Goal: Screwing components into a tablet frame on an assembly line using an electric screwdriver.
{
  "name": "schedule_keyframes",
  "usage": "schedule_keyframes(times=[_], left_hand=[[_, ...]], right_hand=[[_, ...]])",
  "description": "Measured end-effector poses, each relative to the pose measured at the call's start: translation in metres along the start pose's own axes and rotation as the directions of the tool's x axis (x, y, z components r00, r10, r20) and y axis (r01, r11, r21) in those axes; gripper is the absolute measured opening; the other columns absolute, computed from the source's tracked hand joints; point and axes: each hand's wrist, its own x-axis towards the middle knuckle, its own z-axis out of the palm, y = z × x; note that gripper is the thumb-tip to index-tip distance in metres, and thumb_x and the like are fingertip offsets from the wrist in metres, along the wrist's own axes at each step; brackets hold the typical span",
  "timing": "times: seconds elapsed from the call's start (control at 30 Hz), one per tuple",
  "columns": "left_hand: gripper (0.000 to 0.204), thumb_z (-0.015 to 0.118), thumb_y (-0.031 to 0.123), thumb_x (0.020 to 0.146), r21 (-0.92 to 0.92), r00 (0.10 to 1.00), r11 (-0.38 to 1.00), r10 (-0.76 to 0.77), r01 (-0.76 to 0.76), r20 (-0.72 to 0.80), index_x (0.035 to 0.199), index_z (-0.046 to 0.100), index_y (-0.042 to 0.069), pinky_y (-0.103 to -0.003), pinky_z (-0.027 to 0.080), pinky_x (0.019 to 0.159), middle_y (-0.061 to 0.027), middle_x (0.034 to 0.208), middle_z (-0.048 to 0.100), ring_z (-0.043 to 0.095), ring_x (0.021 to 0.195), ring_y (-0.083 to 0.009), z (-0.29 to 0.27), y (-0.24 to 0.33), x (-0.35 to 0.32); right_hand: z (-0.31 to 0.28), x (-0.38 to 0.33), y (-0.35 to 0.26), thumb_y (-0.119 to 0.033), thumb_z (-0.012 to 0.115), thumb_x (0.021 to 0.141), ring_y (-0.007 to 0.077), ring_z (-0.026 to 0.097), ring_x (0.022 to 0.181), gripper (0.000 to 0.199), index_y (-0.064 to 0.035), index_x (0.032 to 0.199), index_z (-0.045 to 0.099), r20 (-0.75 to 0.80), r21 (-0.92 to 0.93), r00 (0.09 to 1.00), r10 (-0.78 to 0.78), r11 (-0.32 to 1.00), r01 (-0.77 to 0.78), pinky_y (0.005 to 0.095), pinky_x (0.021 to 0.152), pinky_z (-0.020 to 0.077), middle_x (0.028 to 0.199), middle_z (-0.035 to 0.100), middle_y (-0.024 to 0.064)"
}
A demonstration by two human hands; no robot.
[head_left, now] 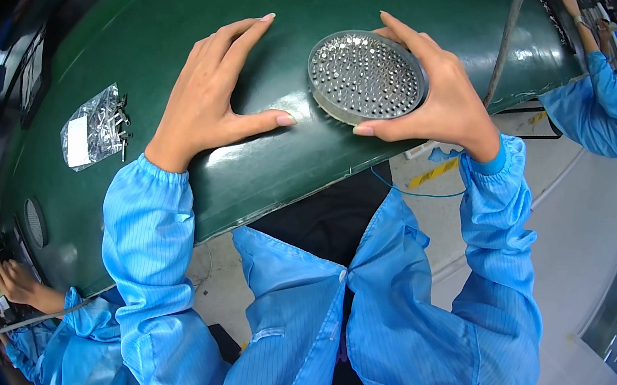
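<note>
A round grey disc-shaped tray (367, 77), its top covered with rows of small shiny metal pins or screws, is at the near side of the green table. My right hand (442, 86) grips its right side, with the thumb at the near edge and the fingers round the far edge. To the left of the disc, my left hand (218, 83) is held over the table with thumb and fingers spread apart and nothing in it. A gap separates its thumb tip from the disc.
The green table (152, 30) has a clear plastic bag (95, 130) of small metal parts at the left. Further left lies another round disc (35, 222). A grey cable (505, 48) crosses the table's right part. Co-workers' blue sleeves (611, 105) show at both sides.
</note>
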Motion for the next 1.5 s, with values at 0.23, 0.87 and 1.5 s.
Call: schedule_keyframes(times=[0.23,0.87,1.5], left_hand=[[0.105,0.085,0.059,0.067,0.010,0.999,0.999,0.033,-0.032,-0.037,0.150,0.049,0.005,-0.048,0.044,0.107,-0.0171,0.142,0.054,0.054,0.126,-0.0378,0.000,0.001,0.000],[0.104,0.085,0.058,0.068,-0.007,0.999,1.000,0.015,-0.015,-0.040,0.151,0.049,0.007,-0.048,0.044,0.107,-0.0168,0.143,0.054,0.054,0.126,-0.0388,0.000,0.004,0.000],[0.109,0.080,0.066,0.069,-0.014,1.000,1.000,-0.014,0.014,-0.013,0.154,0.045,0.008,-0.049,0.040,0.112,-0.0176,0.149,0.050,0.051,0.133,-0.0383,0.001,-0.001,0.000]], right_hand=[[0.003,0.003,0.002,-0.039,0.097,0.056,0.0395,0.064,0.120,0.115,0.0038,0.150,0.046,0.003,0.036,1.000,-0.026,0.999,0.026,0.0450,0.107,0.0485,0.132,0.064,0.0250],[0.008,0.002,-0.002,-0.041,0.098,0.054,0.0403,0.061,0.123,0.115,0.0037,0.148,0.047,-0.034,-0.069,0.996,-0.082,0.994,0.080,0.0462,0.108,0.0474,0.134,0.062,0.0247],[0.019,-0.014,0.016,-0.038,0.102,0.054,0.0400,0.048,0.141,0.135,-0.0003,0.160,0.028,-0.052,-0.020,0.994,-0.100,0.995,0.099,0.0514,0.123,0.0298,0.149,0.052,0.0238]])
